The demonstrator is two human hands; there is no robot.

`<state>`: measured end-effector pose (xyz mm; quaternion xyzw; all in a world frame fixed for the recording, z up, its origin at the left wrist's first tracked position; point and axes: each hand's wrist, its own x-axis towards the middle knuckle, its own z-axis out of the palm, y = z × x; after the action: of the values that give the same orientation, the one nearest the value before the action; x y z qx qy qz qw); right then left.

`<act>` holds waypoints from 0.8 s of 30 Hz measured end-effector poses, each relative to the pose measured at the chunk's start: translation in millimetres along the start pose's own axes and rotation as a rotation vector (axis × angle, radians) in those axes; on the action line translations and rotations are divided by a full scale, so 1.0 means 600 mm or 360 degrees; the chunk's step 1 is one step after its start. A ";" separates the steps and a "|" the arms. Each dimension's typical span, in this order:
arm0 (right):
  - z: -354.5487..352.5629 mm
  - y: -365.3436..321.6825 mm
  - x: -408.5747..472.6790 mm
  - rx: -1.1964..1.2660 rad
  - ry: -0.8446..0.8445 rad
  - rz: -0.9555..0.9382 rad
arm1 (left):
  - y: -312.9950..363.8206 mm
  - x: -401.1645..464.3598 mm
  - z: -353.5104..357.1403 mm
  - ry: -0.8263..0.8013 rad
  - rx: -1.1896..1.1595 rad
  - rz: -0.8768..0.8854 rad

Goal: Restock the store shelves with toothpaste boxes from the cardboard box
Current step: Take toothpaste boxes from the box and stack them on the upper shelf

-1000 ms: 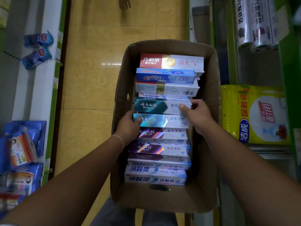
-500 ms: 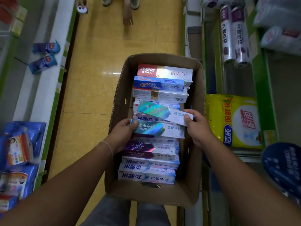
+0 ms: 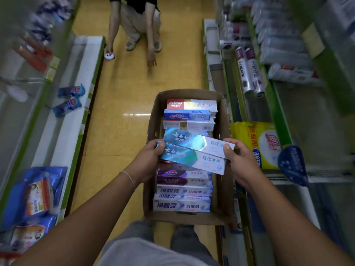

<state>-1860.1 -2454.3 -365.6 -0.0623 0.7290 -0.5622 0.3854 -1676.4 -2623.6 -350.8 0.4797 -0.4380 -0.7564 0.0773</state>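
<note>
An open cardboard box [image 3: 222, 189] stands on the floor in front of me, packed with a row of toothpaste boxes. Two shiny teal-and-white toothpaste boxes are lifted above the row, tilted and overlapping. My left hand [image 3: 148, 160] grips the left end of the nearer teal box [image 3: 190, 157]. My right hand [image 3: 240, 160] pinches the right end of the upper teal box [image 3: 192, 141], thumb on top. Below them lie purple boxes [image 3: 182, 176] and white-blue boxes [image 3: 180, 205]. At the far end sit a red-white box [image 3: 191, 104] and a blue box [image 3: 186, 115].
Green-edged shelves line both sides of the yellow tiled aisle. The right shelf holds a yellow pack [image 3: 257, 143] and wrapped rolls [image 3: 249, 72]. On the left are blue packets [image 3: 67, 104] and bagged goods [image 3: 32, 194]. Ahead a person [image 3: 138, 25] crouches, one hand near the floor.
Both hands have raised the two teal boxes out of the row and higher above the cardboard box. My view has tilted up, showing the crouching person ahead.
</note>
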 end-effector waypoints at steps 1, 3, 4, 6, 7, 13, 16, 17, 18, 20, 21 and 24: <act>-0.002 -0.010 -0.017 0.0013 0.0024 -0.0020 | 0.009 -0.009 0.002 -0.0038 0.0003 0.0025; -0.004 -0.033 -0.048 0.0050 0.0092 -0.0070 | 0.028 -0.022 0.007 -0.0139 0.0022 0.0083; -0.004 -0.044 -0.064 0.0066 0.0136 -0.0100 | 0.038 -0.029 0.010 -0.0203 0.0041 0.0117; -0.002 -0.068 -0.098 0.0101 0.0229 -0.0175 | 0.060 -0.042 0.011 -0.0324 0.0087 0.0175; 0.000 -0.079 -0.114 0.0126 0.0276 -0.0216 | 0.071 -0.049 0.010 -0.0373 0.0106 0.0200; 0.026 -0.109 -0.225 0.0290 0.0505 -0.0405 | 0.130 -0.099 -0.002 -0.0646 0.0152 0.0330; 0.036 -0.097 -0.286 0.0344 0.0640 -0.0405 | 0.144 -0.124 -0.004 -0.0830 0.0229 0.0356; 0.036 -0.092 -0.307 0.0368 0.0679 -0.0414 | 0.145 -0.134 -0.001 -0.0884 0.0255 0.0357; 0.036 -0.088 -0.330 0.0407 0.0719 -0.0433 | 0.145 -0.144 0.002 -0.0931 0.0273 0.0352; 0.034 -0.082 -0.378 0.0492 0.0812 -0.0467 | 0.140 -0.169 0.015 -0.1030 0.0311 0.0327; 0.031 -0.078 -0.403 0.0516 0.0860 -0.0478 | 0.136 -0.181 0.024 -0.1081 0.0339 0.0317; 0.015 -0.062 -0.477 0.0555 0.1043 -0.0492 | 0.114 -0.221 0.058 -0.1234 0.0404 0.0295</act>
<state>-1668.3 -2325.1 -193.0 0.0778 0.6891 -0.7189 0.0482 -1654.6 -2573.4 -207.6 0.1236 -0.5657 -0.8108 -0.0854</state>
